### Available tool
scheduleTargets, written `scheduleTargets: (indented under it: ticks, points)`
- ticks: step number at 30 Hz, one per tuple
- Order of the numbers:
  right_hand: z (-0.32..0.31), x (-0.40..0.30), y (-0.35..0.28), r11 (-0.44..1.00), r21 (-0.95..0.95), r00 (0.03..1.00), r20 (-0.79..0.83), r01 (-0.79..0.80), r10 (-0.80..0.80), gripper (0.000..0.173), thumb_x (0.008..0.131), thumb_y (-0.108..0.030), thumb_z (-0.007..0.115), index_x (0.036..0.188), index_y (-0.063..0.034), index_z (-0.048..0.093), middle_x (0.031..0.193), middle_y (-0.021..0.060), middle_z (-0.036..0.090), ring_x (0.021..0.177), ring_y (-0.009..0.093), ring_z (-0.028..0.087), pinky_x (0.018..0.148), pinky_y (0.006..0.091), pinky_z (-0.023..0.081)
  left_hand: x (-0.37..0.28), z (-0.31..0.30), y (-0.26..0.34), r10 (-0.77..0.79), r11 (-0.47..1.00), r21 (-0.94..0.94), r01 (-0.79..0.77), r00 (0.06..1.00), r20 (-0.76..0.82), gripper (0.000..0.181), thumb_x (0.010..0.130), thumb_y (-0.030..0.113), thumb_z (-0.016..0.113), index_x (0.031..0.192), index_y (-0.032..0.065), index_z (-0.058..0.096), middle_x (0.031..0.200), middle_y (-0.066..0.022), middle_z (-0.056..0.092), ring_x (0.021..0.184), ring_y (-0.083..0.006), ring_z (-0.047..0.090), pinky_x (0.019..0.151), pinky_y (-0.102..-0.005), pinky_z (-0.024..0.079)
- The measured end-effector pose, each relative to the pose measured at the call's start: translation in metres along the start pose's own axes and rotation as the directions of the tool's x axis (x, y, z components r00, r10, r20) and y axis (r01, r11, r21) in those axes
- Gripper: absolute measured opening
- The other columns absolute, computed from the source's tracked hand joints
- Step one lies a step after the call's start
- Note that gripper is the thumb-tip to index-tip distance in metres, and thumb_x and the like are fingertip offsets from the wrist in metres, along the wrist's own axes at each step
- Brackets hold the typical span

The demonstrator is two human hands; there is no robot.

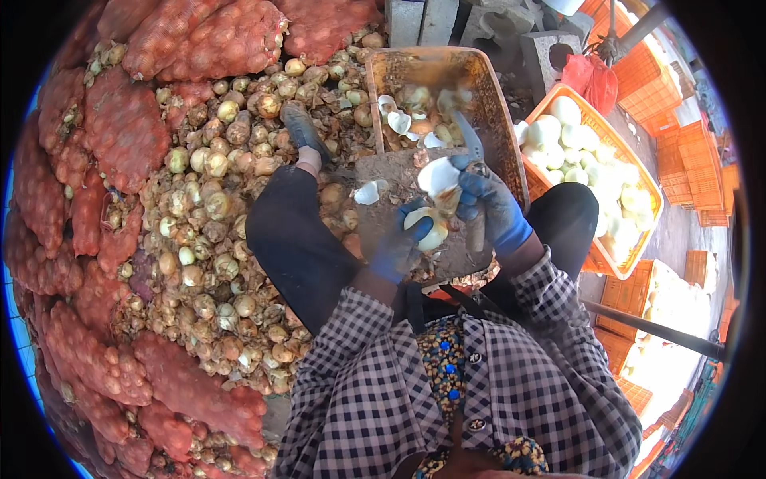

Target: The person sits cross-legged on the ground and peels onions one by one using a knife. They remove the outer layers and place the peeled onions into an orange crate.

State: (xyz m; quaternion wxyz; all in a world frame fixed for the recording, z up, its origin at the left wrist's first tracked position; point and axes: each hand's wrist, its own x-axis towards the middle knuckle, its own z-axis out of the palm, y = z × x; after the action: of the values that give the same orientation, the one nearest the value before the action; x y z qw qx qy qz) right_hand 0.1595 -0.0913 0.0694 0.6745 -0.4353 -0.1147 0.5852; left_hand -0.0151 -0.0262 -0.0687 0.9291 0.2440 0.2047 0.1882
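Note:
My left hand (396,246), in a blue-coated work glove, grips a partly peeled onion (435,235), thumb across its face. Gloved likewise, my right hand (495,203) closes around a knife whose curved blade (469,136) points up and away from me. A large white piece of onion peel (438,176) hangs between the right fingers and the onion, apparently still joined to it. Both hands are above a dirty board (383,223) across my lap. A loose peel scrap (367,193) lies on its left part.
Beyond the board stands a plastic tub (372,78) with onion scraps. An orange crate (651,173) of peeled onions is at my right. Loose onions (216,203) and red mesh sacks (125,129) cover the left side. Concrete blocks (440,21) stand behind the tub; a pole (652,329) crosses at right.

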Motion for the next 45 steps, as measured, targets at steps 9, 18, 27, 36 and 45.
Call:
scheduleTargets:
  ticks: [9,18,27,36,45]
  points:
    - [-0.003,0.008,-0.029,0.934,0.347,0.994,0.032,0.088,-0.105,0.045,0.099,-0.008,0.053,0.143,-0.0027,0.042,0.078,-0.0032,0.054,0.062,0.005,0.05,0.056,0.0204,0.045,-0.009,0.009,0.007,0.136,0.966,-0.234,-0.106,0.984,0.113,0.051,0.089,0.022,0.069,0.133,0.0039,0.049,0.123,-0.0147,0.06,0.109,-0.0283,0.065,0.09,-0.0466,0.059]
    - [-0.049,0.036,-0.034,0.006,-0.981,0.777,0.149,0.193,-0.612,0.031,0.098,-0.016,0.06,0.127,-0.0045,0.059,0.095,0.001,0.06,0.077,0.007,0.054,0.064,0.0241,0.047,0.002,0.004,0.007,0.298,0.886,-0.312,-0.343,0.937,-0.184,0.055,0.092,0.025,0.067,0.142,0.0126,0.046,0.126,-0.0098,0.061,0.115,-0.0275,0.063,0.099,-0.0487,0.054]
    - [-0.045,-0.012,0.05,0.935,-0.328,0.99,-0.012,-0.138,0.142,0.059,0.094,-0.036,0.068,0.138,-0.0019,0.049,0.11,0.0093,0.064,0.082,0.013,0.061,0.068,0.0251,0.05,-0.018,0.045,0.008,0.586,0.498,0.788,-0.363,0.81,0.003,0.047,0.103,0.033,0.053,0.136,-0.0011,0.051,0.121,-0.0121,0.061,0.106,-0.0199,0.06,0.091,-0.032,0.05]
    - [-0.018,-0.043,-0.017,0.941,0.336,0.994,0.106,-0.047,0.012,0.063,0.098,-0.051,0.056,0.146,-0.0133,0.041,0.106,0.0079,0.067,0.063,0.013,0.06,0.044,0.0219,0.047,0.029,0.016,0.038,0.194,-0.2,0.947,-0.253,0.937,0.291,0.062,0.086,0.026,0.072,0.14,0.0041,0.05,0.136,-0.0179,0.053,0.121,-0.0346,0.054,0.099,-0.0442,0.046]
    - [-0.158,-0.092,-0.142,0.767,0.043,0.728,-0.354,0.64,-0.588,0.055,0.101,-0.039,0.055,0.149,-0.0165,0.04,0.1,0.0076,0.066,0.062,0.011,0.058,0.047,0.0211,0.048,0.027,0.044,0.048,0.355,-0.496,0.866,-0.07,0.893,0.275,0.077,0.078,0.044,0.079,0.139,0.0067,0.051,0.141,-0.0234,0.047,0.128,-0.0463,0.045,0.106,-0.0555,0.038]
